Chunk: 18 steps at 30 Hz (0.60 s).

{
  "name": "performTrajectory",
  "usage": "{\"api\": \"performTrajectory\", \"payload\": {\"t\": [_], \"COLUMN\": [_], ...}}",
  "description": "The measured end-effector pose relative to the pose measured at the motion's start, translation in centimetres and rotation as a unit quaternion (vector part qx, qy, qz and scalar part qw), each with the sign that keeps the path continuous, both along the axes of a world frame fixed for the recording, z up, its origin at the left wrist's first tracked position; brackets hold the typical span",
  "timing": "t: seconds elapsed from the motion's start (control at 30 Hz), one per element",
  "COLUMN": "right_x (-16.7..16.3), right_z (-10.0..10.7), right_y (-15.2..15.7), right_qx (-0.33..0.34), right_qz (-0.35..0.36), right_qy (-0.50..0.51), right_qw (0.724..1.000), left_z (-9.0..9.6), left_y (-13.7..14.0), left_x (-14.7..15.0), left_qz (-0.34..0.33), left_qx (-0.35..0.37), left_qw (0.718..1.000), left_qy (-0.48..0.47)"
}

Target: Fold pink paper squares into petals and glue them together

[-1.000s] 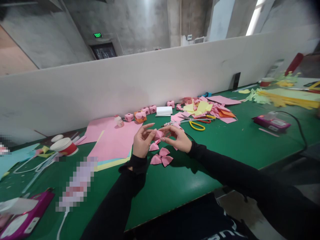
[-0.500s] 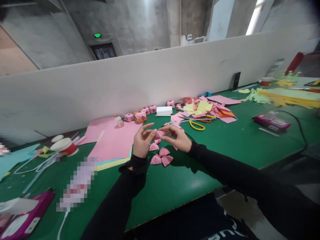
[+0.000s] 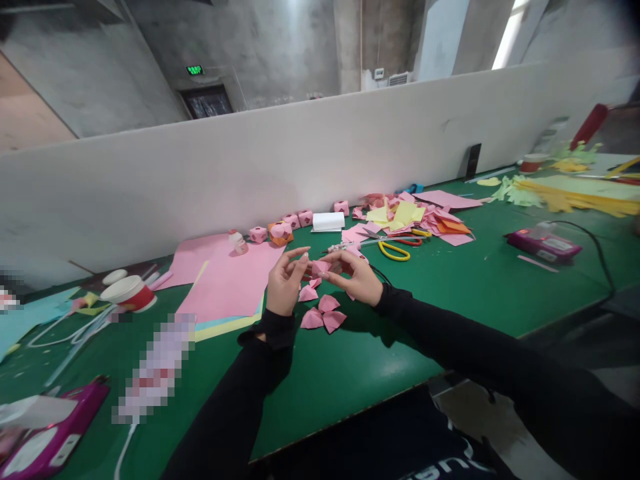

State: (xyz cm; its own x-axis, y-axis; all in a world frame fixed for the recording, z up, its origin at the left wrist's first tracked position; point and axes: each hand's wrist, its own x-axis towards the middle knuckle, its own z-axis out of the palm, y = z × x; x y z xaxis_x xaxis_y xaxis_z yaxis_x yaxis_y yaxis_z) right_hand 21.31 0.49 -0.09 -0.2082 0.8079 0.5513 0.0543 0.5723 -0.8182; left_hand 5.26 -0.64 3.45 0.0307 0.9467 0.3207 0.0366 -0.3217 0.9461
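Over the green table, a small pink folded paper piece point(image 3: 321, 269) is pinched between the thumb and fingers of my right hand point(image 3: 359, 277). My left hand point(image 3: 285, 283) is at the piece's left side, its fingers curled and reaching partly behind it. The left thumb is raised just off the paper and lies by the index finger. Below my hands, several similar pink folded paper pieces point(image 3: 313, 319) rest on the table, three of them grouped with their points together. Another folded piece point(image 3: 309, 293) sits just under my left fingers.
Pink paper sheets point(image 3: 230, 287) lie at left, with a small bottle point(image 3: 239, 242) on them. Pink paper balls point(image 3: 259, 234) line the white partition point(image 3: 200, 187). Yellow-handled scissors point(image 3: 395, 251) lie by paper scraps point(image 3: 405, 213). A paper cup point(image 3: 131, 293) and purple glue-gun-like device point(image 3: 545, 245) flank the area.
My left thumb has lifted off the pink folded paper piece and moved slightly left and up. The piece has shifted a little to the right, still in my right hand.
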Motion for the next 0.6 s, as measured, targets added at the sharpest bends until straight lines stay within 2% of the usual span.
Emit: {"api": "performTrajectory", "payload": {"t": [0.17, 0.27, 0.33, 0.43, 0.5, 0.6], "right_x": [0.0, 0.1, 0.2, 0.4, 0.5, 0.7], "right_z": [-0.2, -0.4, -0.6, -0.9, -1.1, -1.2], "right_y": [0.3, 0.8, 1.2, 1.8, 2.0, 2.3], "right_qx": [-0.016, -0.035, -0.054, -0.076, -0.083, -0.092], "right_qz": [0.002, -0.014, -0.023, -0.032, -0.038, -0.044], "right_qy": [0.028, 0.045, 0.059, 0.07, 0.068, 0.063], "right_qw": [0.999, 0.998, 0.997, 0.994, 0.993, 0.993], "left_z": [-0.4, -1.3, -2.2, -3.5, -4.2, -4.6], "left_y": [0.5, 1.2, 1.6, 2.0, 2.2, 2.2], "left_x": [-0.4, -1.0, -1.3, -1.5, -1.5, -1.3], "left_qz": [-0.004, 0.027, 0.069, 0.086, 0.082, 0.066], "left_qx": [-0.007, 0.0, 0.022, 0.05, 0.049, 0.044], "left_qw": [1.0, 0.995, 0.973, 0.925, 0.908, 0.911], "left_qy": [0.014, 0.096, 0.22, 0.366, 0.407, 0.405]}}
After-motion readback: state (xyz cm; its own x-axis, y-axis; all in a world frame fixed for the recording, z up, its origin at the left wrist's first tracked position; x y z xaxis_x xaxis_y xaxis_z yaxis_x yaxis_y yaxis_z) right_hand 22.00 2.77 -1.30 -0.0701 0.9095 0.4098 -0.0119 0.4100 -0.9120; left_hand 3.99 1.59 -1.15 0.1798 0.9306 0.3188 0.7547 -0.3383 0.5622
